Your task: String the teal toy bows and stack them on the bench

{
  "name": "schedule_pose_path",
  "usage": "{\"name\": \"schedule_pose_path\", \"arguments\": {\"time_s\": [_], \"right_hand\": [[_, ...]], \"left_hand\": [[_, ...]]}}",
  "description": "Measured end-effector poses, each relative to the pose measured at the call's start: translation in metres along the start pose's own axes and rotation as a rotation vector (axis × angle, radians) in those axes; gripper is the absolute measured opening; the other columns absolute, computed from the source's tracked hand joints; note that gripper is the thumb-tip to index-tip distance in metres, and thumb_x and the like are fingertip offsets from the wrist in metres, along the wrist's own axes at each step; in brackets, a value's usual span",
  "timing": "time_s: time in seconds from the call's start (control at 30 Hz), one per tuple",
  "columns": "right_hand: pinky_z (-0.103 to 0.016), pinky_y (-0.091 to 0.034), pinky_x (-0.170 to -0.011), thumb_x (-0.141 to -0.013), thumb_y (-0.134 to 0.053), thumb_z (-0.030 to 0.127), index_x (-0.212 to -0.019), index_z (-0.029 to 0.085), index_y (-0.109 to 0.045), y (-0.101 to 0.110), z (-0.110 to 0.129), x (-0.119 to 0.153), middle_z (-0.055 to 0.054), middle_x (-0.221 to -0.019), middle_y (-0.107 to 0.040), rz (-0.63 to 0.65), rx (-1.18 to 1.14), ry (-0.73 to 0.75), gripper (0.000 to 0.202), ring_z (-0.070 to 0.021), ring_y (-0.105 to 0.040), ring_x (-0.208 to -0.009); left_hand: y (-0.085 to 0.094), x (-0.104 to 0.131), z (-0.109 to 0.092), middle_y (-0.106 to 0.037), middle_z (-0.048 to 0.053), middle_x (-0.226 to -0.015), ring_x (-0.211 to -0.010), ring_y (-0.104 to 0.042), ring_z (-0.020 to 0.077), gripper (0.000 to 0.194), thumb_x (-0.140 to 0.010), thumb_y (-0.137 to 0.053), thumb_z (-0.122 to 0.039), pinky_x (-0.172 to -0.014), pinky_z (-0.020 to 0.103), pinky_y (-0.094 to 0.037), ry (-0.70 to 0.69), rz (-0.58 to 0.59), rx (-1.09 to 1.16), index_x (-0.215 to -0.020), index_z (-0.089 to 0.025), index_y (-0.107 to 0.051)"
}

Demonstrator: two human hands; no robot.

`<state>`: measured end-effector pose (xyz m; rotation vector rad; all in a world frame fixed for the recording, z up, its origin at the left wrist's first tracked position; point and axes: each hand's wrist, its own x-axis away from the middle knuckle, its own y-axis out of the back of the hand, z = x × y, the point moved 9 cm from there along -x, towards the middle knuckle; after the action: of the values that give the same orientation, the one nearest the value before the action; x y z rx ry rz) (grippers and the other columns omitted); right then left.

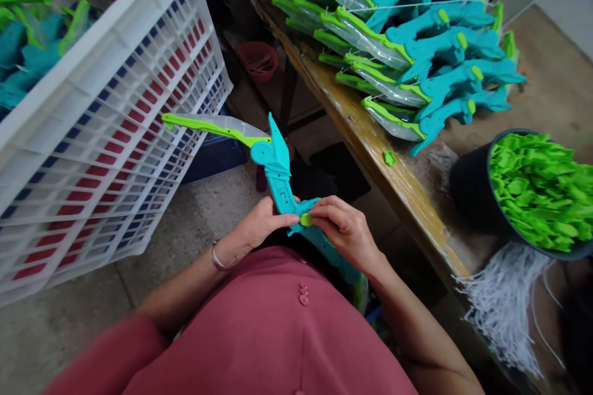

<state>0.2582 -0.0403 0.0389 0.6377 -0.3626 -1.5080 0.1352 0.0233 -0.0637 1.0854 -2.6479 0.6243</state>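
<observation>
Near my waist my left hand (262, 222) is closed round a turquoise plastic toy body (278, 179), its thumb lying across the front. From the top of this body a bright green arm (217, 128) with clear film sticks out to the left. My right hand (345, 225) pinches at a small green plastic piece (306, 219), which sits against the turquoise body beside my left thumb. Whether the piece is seated in the body I cannot tell. The lower end of the toy is partly hidden behind my right hand and the red shirt.
On the left stands a white plastic crate (139, 99) with similar toys inside. The wooden table (370, 160) at right bears stacked turquoise-green toys (445, 43), a loose green piece (390, 158), a dark bucket (472, 179) of green pieces and white strings (507, 302). Below is a pink bowl (262, 74).
</observation>
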Motion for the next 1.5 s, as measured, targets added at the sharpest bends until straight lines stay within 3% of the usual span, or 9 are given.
{"name": "schedule_pose_path", "arguments": {"time_s": [0.13, 0.27, 0.37, 0.47, 0.57, 1.0, 1.13, 1.3, 1.5], "right_hand": [[-0.028, -0.054, -0.073, -0.101, -0.059, 0.02, -0.103, 0.025, -0.072, 0.0, -0.005, 0.0, -0.005, -0.106, -0.062, -0.029, 0.027, -0.041, 0.013, -0.0161, -0.065, -0.09], [-0.033, -0.054, -0.073, -0.094, -0.071, 0.031, -0.12, 0.025, -0.068, 0.009, -0.022, 0.005, -0.008, -0.116, -0.06, -0.121, 0.011, -0.193, 0.026, -0.0186, -0.062, -0.089], [-0.035, -0.056, -0.076, -0.087, -0.078, 0.044, -0.126, 0.025, -0.064, 0.003, -0.045, 0.012, -0.008, -0.117, -0.065, -0.079, -0.195, -0.378, 0.046, -0.022, -0.064, -0.093], [-0.034, -0.057, -0.075, -0.085, -0.077, 0.048, -0.125, 0.024, -0.062, -0.018, -0.06, 0.023, -0.004, -0.1, -0.07, 0.036, -0.517, -0.552, 0.048, -0.021, -0.066, -0.087], [-0.032, -0.056, -0.073, -0.082, -0.079, 0.045, -0.12, 0.023, -0.062, -0.027, -0.066, 0.03, -0.002, -0.095, -0.07, 0.032, -0.643, -0.613, 0.047, -0.0188, -0.065, -0.083], [-0.034, -0.056, -0.086, -0.088, -0.071, 0.042, -0.137, 0.027, -0.054, -0.026, -0.063, 0.045, -0.003, -0.105, -0.067, -0.101, -0.584, -0.582, 0.053, -0.0194, -0.065, -0.094], [-0.034, -0.057, -0.083, -0.093, -0.068, 0.041, -0.127, 0.028, -0.057, -0.021, -0.054, 0.048, -0.005, -0.11, -0.067, -0.203, -0.514, -0.516, 0.039, -0.0196, -0.066, -0.095], [-0.038, -0.054, -0.09, -0.099, -0.061, 0.032, -0.11, 0.027, -0.064, -0.008, -0.031, 0.048, -0.011, -0.137, -0.058, -0.338, -0.199, -0.326, 0.013, -0.0247, -0.061, -0.118], [-0.04, -0.053, -0.092, -0.101, -0.058, 0.029, -0.101, 0.025, -0.063, -0.008, -0.027, 0.05, -0.011, -0.13, -0.061, -0.359, -0.168, -0.322, 0.006, -0.025, -0.061, -0.118]], "left_hand": [[-0.003, 0.001, -0.001, -0.071, 0.003, -0.091, -0.08, -0.062, 0.0172, 0.043, -0.069, -0.088, -0.033, -0.077, 0.031, -0.05, 0.004, -0.034, -0.005, -0.105, -0.016, -0.069], [-0.004, 0.006, -0.003, -0.071, 0.002, -0.088, -0.08, -0.064, 0.0177, 0.042, -0.069, -0.088, -0.031, -0.078, 0.031, -0.051, 0.034, -0.095, -0.003, -0.102, -0.016, -0.068], [-0.007, 0.012, -0.009, -0.074, 0.004, -0.094, -0.086, -0.067, 0.0206, 0.044, -0.07, -0.087, -0.031, -0.082, 0.033, -0.053, 0.042, -0.104, -0.03, -0.107, -0.017, -0.069], [-0.013, 0.016, -0.015, -0.075, 0.004, -0.097, -0.089, -0.069, 0.0223, 0.04, -0.073, -0.086, -0.033, -0.084, 0.034, -0.054, 0.009, -0.071, -0.085, -0.108, -0.018, -0.071], [-0.018, 0.018, -0.013, -0.075, 0.004, -0.097, -0.089, -0.069, 0.022, 0.035, -0.076, -0.084, -0.033, -0.084, 0.034, -0.054, -0.007, -0.064, -0.12, -0.105, -0.018, -0.072], [-0.025, 0.018, -0.004, -0.074, 0.006, -0.095, -0.085, -0.068, 0.022, 0.039, -0.075, -0.083, -0.033, -0.081, 0.035, -0.053, 0.041, -0.089, -0.118, -0.107, -0.015, -0.069], [-0.027, 0.018, -0.006, -0.073, 0.005, -0.094, -0.084, -0.067, 0.021, 0.035, -0.076, -0.083, -0.033, -0.081, 0.034, -0.053, 0.034, -0.065, -0.115, -0.104, -0.016, -0.07], [-0.027, 0.019, -0.008, -0.073, 0.003, -0.093, -0.083, -0.066, 0.02, 0.032, -0.076, -0.082, -0.032, -0.081, 0.033, -0.053, 0.014, -0.072, -0.116, -0.102, -0.017, -0.07], [-0.026, 0.022, -0.005, -0.073, 0.003, -0.092, -0.084, -0.067, 0.0203, 0.034, -0.074, -0.083, -0.031, -0.081, 0.034, -0.054, 0.022, -0.095, -0.114, -0.103, -0.018, -0.069]]}}
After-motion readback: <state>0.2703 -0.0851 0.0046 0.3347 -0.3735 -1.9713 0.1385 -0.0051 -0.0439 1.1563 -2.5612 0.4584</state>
